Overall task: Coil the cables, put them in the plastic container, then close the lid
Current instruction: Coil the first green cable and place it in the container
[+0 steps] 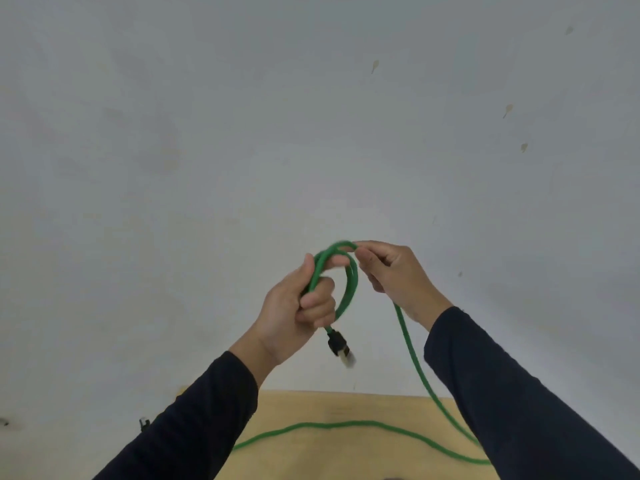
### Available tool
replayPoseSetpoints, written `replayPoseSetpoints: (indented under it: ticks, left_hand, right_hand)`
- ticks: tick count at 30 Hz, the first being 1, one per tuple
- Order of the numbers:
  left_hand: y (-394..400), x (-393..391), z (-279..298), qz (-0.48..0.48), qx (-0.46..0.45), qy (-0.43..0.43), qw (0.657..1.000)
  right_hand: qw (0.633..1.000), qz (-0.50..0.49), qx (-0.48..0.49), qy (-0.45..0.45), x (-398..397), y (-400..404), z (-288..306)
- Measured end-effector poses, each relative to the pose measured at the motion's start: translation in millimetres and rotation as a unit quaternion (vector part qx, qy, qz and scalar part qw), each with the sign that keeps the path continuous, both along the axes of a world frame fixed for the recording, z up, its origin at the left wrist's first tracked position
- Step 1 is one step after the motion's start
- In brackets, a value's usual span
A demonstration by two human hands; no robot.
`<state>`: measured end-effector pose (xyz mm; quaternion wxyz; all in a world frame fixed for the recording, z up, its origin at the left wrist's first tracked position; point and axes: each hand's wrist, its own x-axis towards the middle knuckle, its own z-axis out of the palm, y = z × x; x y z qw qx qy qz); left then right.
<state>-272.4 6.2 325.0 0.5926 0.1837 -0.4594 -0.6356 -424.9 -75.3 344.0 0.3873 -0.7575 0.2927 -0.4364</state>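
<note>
A green cable [412, 355] runs from a small coil held up in front of a pale wall down onto a wooden table [304, 407]. My left hand [298, 306] grips the coil's loops in its fist. A black plug with a metal tip [341, 348] hangs just below that fist. My right hand [394, 275] pinches the top of the loop between thumb and fingers, right beside the left hand. The cable's loose length trails from under my right hand and curves across the table. The plastic container is out of view.
A grey-white wall [311, 116] with a few small stains fills most of the view. A small black object [143, 424] shows at the left beside my left sleeve. Only the table's far edge is visible at the bottom.
</note>
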Motion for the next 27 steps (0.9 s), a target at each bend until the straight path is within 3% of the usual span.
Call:
replayPoseSetpoints:
  ticks: [1,3,5,8,12,14,16,23,27]
  left_hand:
    - [-2,3,7,0.001,-0.009,0.044,0.999]
    - [-6,9,22,0.041,-0.037,0.098,0.994]
    - [-15,17,32,0.118,-0.061,0.086,0.987]
    - [-27,25,28,0.238,-0.073,-0.025,0.968]
    - [-28,27,1,0.34,-0.105,-0.289,0.889]
    - [-23,24,-16,0.317,-0.114,-0.355,0.872]
    - [-18,21,-28,0.273,-0.099,-0.379,0.879]
    - [-5,17,-26,0.126,-0.074,-0.306,0.941]
    - [-5,18,-19,0.088,-0.064,-0.289,0.951]
  right_hand:
    - [1.0,-0.022,0.011,-0.002,1,-1,-9]
    - [0.994,-0.06,-0.018,0.086,6,1,-32]
    - [0.98,-0.059,-0.066,0.176,15,11,-53]
    - [0.968,-0.026,-0.124,0.218,30,31,-62]
    - [0.951,0.001,-0.179,0.253,39,48,-44]
    - [0.937,-0.002,-0.234,0.259,34,48,-28]
    - [0.927,0.015,-0.255,0.276,27,46,-11]
    - [0.978,0.032,-0.121,0.166,4,28,19]
    - [0.981,0.091,-0.04,0.166,3,29,10]
